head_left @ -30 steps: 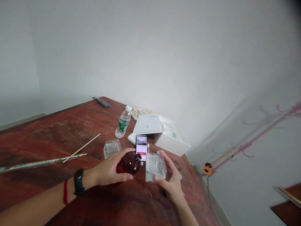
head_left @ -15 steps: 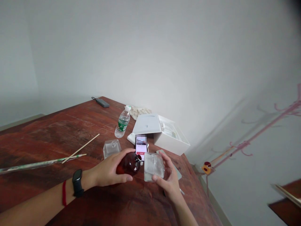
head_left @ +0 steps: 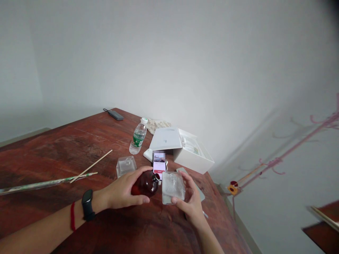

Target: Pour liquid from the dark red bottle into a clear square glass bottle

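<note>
My left hand grips a round dark-red glass bottle, tilted so its neck points right. My right hand holds a clear square glass bottle just right of that neck, the two bottles nearly touching. A second clear square bottle stands on the wooden table behind my left hand. A phone with a lit screen leans upright just behind both bottles.
An open white box sits behind the phone, a plastic water bottle to its left. A thin wooden stick and a long wrapped rod lie at left. A grey device lies at the far edge. The table's right edge drops off near my right hand.
The clear bottle in my right hand has shifted slightly left, closer to the red bottle's neck. My left hand has hardly moved.
</note>
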Tool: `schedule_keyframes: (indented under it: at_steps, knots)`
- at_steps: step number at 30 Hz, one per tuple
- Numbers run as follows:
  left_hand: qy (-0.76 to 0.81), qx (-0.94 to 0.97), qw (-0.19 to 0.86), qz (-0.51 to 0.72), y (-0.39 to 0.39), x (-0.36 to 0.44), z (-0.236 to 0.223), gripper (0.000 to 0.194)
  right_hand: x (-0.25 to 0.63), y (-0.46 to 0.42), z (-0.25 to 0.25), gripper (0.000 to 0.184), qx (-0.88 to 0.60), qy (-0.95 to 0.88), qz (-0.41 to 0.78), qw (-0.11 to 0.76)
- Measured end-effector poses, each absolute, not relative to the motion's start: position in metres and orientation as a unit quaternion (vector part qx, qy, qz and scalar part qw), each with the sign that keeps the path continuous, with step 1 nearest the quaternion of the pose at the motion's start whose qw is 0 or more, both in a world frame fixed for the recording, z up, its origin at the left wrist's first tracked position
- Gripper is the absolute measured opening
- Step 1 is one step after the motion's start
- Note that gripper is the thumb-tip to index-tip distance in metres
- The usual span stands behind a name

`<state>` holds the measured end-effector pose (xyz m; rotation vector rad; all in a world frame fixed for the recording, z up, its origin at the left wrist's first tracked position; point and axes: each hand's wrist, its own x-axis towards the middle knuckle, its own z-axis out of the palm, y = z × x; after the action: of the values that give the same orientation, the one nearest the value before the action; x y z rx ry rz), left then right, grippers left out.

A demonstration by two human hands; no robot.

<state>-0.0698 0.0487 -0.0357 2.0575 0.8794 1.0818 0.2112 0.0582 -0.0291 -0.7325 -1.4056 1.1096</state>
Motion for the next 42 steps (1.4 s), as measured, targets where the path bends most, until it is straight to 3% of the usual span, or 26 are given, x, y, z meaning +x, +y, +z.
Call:
schedule_keyframes:
  at_steps: [42]
  knots:
    - [0.333,0.783,0.333,0.407,0.0477,-0.0699,-0.0323,0.09,0.2148,0.0584,-0.0283,0.079,-0.309,-0.61,0.479,0.55]
